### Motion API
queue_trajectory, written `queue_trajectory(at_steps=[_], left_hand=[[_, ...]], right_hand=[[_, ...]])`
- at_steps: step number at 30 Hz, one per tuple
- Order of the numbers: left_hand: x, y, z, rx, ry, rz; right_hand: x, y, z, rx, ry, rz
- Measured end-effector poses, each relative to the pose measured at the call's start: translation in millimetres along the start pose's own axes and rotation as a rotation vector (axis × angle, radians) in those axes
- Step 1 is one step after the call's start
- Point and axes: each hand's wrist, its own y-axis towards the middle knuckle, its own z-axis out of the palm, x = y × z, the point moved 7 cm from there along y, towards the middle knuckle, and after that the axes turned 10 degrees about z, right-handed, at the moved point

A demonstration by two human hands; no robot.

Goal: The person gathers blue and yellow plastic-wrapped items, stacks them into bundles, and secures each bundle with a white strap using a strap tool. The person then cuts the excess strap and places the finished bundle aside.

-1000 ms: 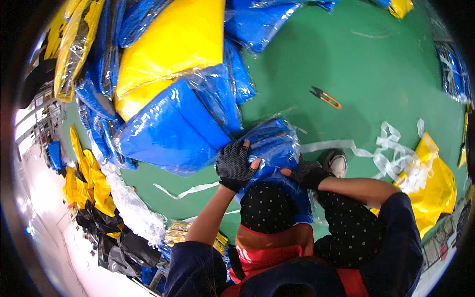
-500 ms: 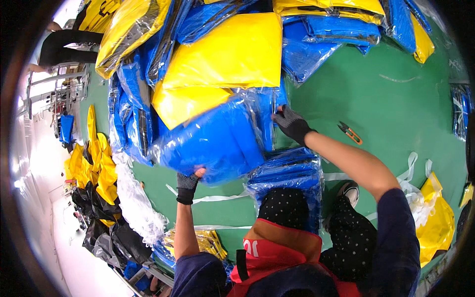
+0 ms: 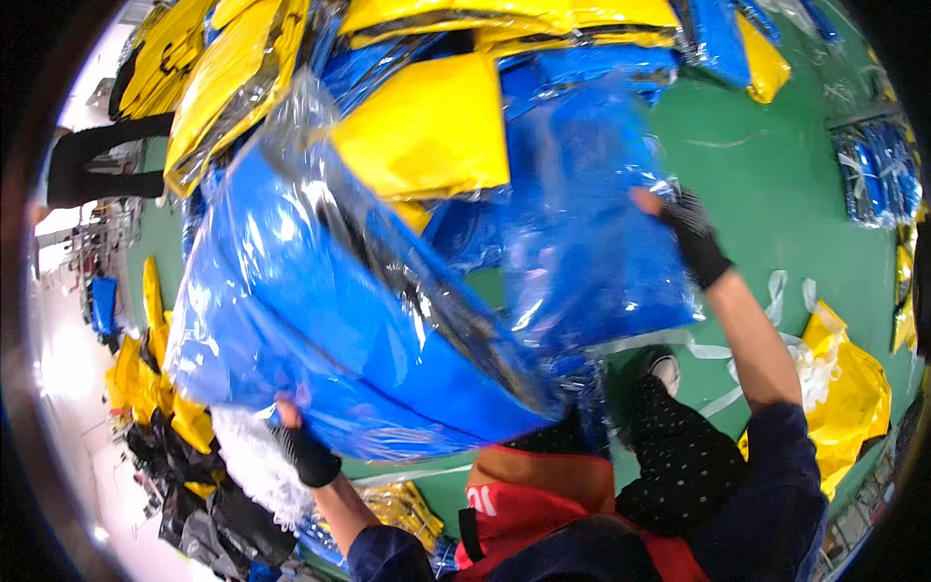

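1. Large blue pack [image 3: 291,301], film-wrapped, slants across the left side; the left hand [image 3: 308,456] pinches its near edge, fingers partly hidden.
2. Smaller blue pack [image 3: 592,238], to its right: the right hand [image 3: 692,236] appears to pinch its outer edge; I cannot see every finger.
3. Step in hand, seemingly: handling both together; the next move calls for firm grips on such slick surfaces.

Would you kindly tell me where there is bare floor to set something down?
The widest bare green floor lies between the blue package in the right hand and the tied blue bundle, with white ribbons nearer. Ahead is crowded with piled yellow and blue packages. Black and yellow sheeting crowds the left.
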Motion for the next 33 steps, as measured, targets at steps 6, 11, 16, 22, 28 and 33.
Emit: queue_trajectory(at_steps=[6,11,16,22,28,33], left_hand=[[102.3,-15.9,287.9,0.652,-0.073,-0.201],[240.4,0.2,379.9,0.881,0.326,-0.071],[342.9,7.6,380.7,0.905,-0.058,-0.489],[298.6,15.9,361.6,0.906,-0.425,-0.685],[243.6,-23.4,404.9,0.918,0.208,-0.35],[181.2,-58.5,439.8,0.929,0.182,-0.317]], right_hand=[[11.3,-177.4,-274.6,-0.896,0.042,-0.342],[-24.9,-182.3,-309.7,-0.489,0.473,-0.308],[-81.6,-49.9,-194.9,-0.19,0.275,-0.041],[-114.0,6.8,-138.3,-0.083,0.162,0.157],[-108.1,43.5,-133.1,0.147,0.263,0.197],[-73.7,15.9,-137.9,0.151,0.384,0.25]])
